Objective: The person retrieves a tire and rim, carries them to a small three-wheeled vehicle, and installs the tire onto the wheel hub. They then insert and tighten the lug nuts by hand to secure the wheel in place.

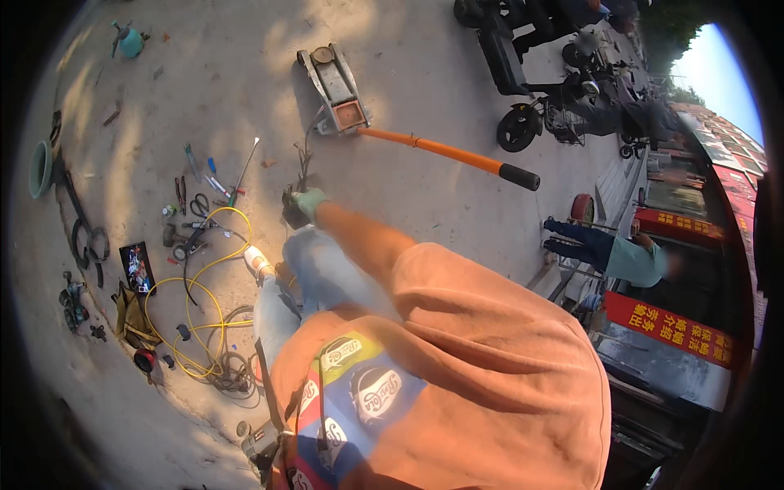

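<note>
My right hand, in a pale green glove, reaches out past my knee with its fingers curled round a dark, blocky thing. Its kind is hard to make out; thin dark rods or cables rise from it. Just beyond the hand stands a floor jack with a long orange handle slanting to the right. Left of my hand, pliers, screwdrivers and a long thin metal rod lie on the ground. My left hand does not show.
A yellow hose loops beside my shoe. A lit screen and an olive bag lie farther left, near a green bucket. A teal spray bottle stands far left. Scooters and another person are right.
</note>
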Demonstrator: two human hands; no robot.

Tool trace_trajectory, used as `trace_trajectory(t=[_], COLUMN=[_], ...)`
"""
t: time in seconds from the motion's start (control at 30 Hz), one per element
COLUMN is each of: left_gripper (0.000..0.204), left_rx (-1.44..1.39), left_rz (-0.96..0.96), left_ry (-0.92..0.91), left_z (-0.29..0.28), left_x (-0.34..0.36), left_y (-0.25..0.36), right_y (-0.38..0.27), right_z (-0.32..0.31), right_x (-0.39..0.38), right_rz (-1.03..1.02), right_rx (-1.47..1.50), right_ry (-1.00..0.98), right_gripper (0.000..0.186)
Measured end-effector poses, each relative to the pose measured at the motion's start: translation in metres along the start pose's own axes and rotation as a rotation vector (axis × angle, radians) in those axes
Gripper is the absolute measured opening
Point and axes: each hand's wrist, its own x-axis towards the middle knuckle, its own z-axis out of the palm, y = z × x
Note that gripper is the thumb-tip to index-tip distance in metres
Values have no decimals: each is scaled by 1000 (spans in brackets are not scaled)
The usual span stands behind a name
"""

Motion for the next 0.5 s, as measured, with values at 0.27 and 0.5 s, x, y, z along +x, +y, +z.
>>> trace_trajectory(t=[0.27, 0.5], left_gripper=[37, 37], left_rx=[87, 55], left_rz=[-126, -87], left_ry=[-11, 12], left_z=[-19, -41], left_x=[-19, -15], left_y=[-84, -100], right_y=[14, 31], right_z=[65, 123], right_x=[41, 98], right_rz=[-32, 97], right_rx=[-328, -219], right_ry=[32, -48], right_gripper=[41, 45])
